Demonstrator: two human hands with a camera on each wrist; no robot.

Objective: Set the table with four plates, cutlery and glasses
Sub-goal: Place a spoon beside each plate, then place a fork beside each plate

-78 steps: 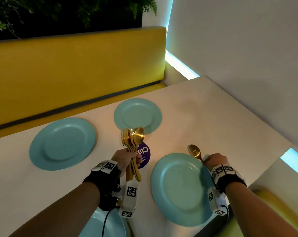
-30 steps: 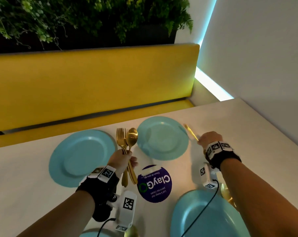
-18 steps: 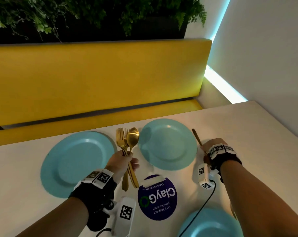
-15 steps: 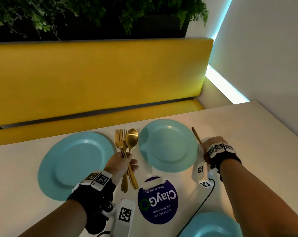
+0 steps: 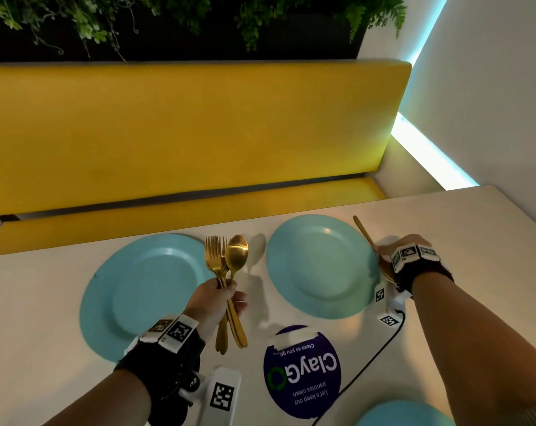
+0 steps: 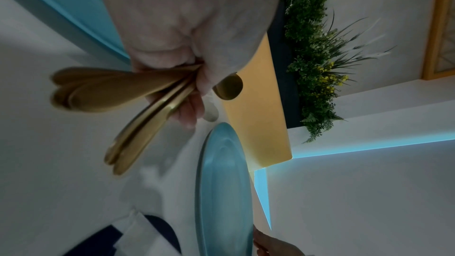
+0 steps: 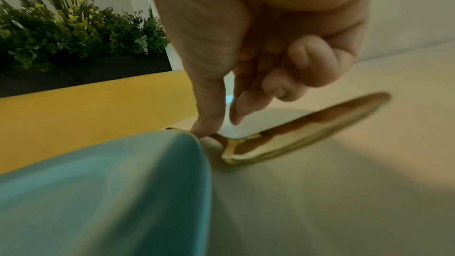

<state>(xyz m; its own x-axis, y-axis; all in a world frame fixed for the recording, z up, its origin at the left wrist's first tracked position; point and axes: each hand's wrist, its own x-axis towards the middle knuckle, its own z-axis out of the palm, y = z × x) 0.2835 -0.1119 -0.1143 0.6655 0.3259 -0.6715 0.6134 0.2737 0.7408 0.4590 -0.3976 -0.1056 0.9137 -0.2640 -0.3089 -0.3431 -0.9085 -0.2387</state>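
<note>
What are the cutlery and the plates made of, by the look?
Cutlery: looks like metal with a polished gold finish; the spoon bowl shows a bright highlight. Could be plated or coated, can't tell.
Plates: turquoise, smooth satin surface with soft sheen on the rim; ceramic or melamine, the look leaves it open.

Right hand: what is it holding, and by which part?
The right hand holds a gold spoon by its handle, thumb and fingertip pinching just behind the bowl.

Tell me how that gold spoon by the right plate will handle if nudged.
The spoon looks like stiff polished metal, so it should slide easily on the smooth table. Its rounded bowl may let it rock or pivot. Probably light.
</note>
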